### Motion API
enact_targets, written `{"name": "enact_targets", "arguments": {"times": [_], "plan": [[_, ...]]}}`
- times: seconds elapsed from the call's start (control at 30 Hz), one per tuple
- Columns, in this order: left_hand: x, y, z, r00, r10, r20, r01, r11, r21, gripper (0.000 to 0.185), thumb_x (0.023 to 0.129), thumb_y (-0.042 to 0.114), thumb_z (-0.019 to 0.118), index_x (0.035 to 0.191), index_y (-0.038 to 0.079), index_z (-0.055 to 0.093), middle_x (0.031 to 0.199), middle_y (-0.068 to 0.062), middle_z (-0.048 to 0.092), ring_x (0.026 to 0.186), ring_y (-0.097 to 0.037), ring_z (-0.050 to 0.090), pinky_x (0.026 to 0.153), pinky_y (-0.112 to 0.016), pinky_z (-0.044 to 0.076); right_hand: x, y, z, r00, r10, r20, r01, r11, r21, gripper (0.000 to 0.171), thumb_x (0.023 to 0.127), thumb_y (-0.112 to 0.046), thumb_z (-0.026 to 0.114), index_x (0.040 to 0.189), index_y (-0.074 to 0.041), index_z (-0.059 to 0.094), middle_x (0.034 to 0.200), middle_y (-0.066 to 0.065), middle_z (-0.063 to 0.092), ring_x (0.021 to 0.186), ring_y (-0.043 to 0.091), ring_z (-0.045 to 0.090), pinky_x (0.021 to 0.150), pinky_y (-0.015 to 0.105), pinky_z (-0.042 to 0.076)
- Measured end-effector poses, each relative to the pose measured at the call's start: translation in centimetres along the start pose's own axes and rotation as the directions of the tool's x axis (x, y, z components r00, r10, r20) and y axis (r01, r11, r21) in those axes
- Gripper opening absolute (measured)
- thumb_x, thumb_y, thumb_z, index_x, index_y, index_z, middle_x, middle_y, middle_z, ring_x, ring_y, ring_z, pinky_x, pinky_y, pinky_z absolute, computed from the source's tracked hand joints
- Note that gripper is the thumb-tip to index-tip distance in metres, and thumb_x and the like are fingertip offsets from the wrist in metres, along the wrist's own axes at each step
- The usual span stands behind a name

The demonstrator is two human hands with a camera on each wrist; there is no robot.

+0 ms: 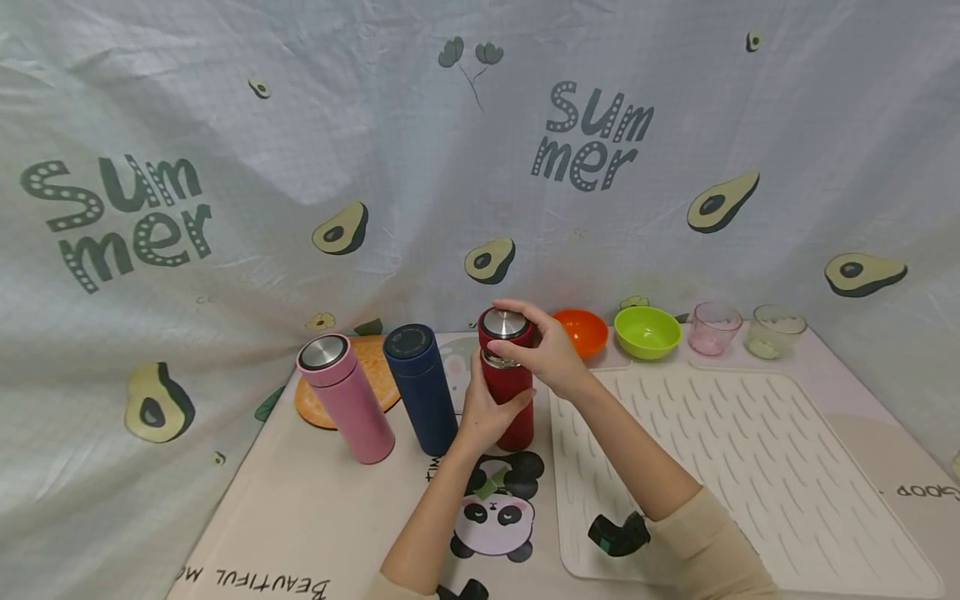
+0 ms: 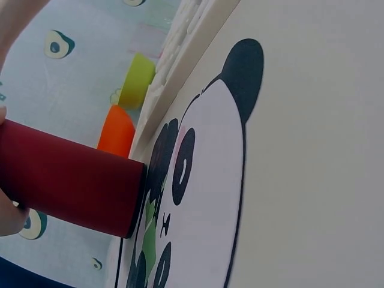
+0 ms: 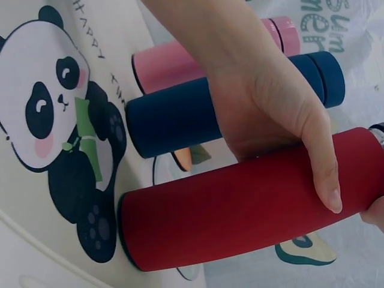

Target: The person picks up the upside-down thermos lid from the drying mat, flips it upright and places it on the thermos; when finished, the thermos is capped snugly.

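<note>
A red thermos flask (image 1: 516, 432) stands upright on the table in the head view. My left hand (image 1: 483, 414) wraps round the upper part of its body; the right wrist view shows that thumb (image 3: 326, 174) lying across the red side. At the top, my right hand (image 1: 553, 357) holds the red cap (image 1: 506, 323) with its silver disc. A strip of silver neck shows between cap and body. The left wrist view has the flask's lower body (image 2: 72, 180), its base on the table. To the left stand a blue flask (image 1: 422, 392) and a pink flask (image 1: 348, 404), both capped.
An orange round mat (image 1: 378, 367) lies behind the pink and blue flasks. At the back right are an orange bowl (image 1: 587, 332), a green bowl (image 1: 647, 333), a pink glass (image 1: 714, 329) and a greenish glass (image 1: 775, 333). A ridged white mat (image 1: 712, 467) covers the right side.
</note>
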State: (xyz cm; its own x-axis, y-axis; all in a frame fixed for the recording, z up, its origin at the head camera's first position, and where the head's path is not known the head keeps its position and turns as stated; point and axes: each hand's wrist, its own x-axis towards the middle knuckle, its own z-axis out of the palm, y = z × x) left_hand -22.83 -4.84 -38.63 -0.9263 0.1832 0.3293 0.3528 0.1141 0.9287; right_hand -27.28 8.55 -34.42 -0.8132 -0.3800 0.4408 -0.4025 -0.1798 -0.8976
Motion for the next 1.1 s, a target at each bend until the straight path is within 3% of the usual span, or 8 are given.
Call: {"name": "enact_targets", "arguments": {"times": [0.3, 0.47, 0.73, 0.83, 1.1], "plan": [[-0.1, 0.0, 0.1, 1.0, -0.001, -0.006, 0.001, 1.0, 0.012, 0.081, 0.078, 0.0, 0.068, 0.138, 0.008, 0.015, 0.132, -0.016, 0.041, 0.119, -0.029, 0.043, 0.096, -0.042, 0.039, 0.0, 0.2, 0.1, 0.999, -0.033, -0.016, 0.032, 0.998, -0.06, 0.054, 0.081, -0.008, 0.068, 0.131, -0.005, 0.046, 0.124, 0.013, 0.049, 0.106, 0.028, 0.051, 0.084, 0.037, 0.049], [-0.1, 0.0, 0.2, 1.0, 0.001, 0.006, -0.001, 1.0, 0.009, 0.081, 0.078, 0.0, 0.067, 0.139, 0.009, 0.015, 0.133, -0.015, 0.041, 0.12, -0.029, 0.043, 0.096, -0.042, 0.039, -0.1, 0.1, -0.1, 1.0, -0.024, -0.007, 0.023, 0.994, -0.105, 0.053, 0.081, 0.0, 0.066, 0.129, -0.005, 0.046, 0.124, 0.013, 0.049, 0.106, 0.027, 0.052, 0.084, 0.036, 0.049], [-0.1, -0.2, 0.2, 1.0, -0.003, 0.005, 0.003, 1.0, 0.011, 0.08, 0.079, 0.0, 0.067, 0.139, 0.008, 0.015, 0.132, -0.016, 0.043, 0.119, -0.029, 0.044, 0.096, -0.043, 0.039, -0.7, -2.0, 0.5, 1.0, -0.027, 0.011, 0.029, 0.99, -0.141, 0.053, 0.081, 0.004, 0.064, 0.13, 0.0, 0.043, 0.124, 0.018, 0.047, 0.105, 0.031, 0.051, 0.085, 0.037, 0.048], [-0.1, -0.2, 0.2, 1.0, 0.004, 0.006, -0.004, 1.0, 0.004, 0.08, 0.079, 0.0, 0.067, 0.139, 0.008, 0.015, 0.131, -0.016, 0.044, 0.118, -0.029, 0.045, 0.096, -0.043, 0.039, -0.7, -1.9, 0.4, 1.0, -0.025, 0.009, 0.026, 0.991, -0.133, 0.053, 0.081, 0.007, 0.062, 0.13, -0.001, 0.043, 0.124, 0.018, 0.047, 0.106, 0.031, 0.05, 0.086, 0.037, 0.048], [-0.2, -0.7, 0.1, 0.999, 0.044, 0.02, -0.045, 0.998, 0.039, 0.078, 0.081, 0.004, 0.066, 0.139, 0.005, 0.013, 0.131, -0.017, 0.041, 0.119, -0.029, 0.044, 0.097, -0.044, 0.038, -0.4, 0.1, -0.6, 0.998, -0.045, 0.034, 0.049, 0.992, -0.115, 0.056, 0.083, -0.005, 0.064, 0.134, -0.004, 0.041, 0.128, 0.014, 0.046, 0.107, 0.029, 0.05, 0.085, 0.036, 0.048]]}}
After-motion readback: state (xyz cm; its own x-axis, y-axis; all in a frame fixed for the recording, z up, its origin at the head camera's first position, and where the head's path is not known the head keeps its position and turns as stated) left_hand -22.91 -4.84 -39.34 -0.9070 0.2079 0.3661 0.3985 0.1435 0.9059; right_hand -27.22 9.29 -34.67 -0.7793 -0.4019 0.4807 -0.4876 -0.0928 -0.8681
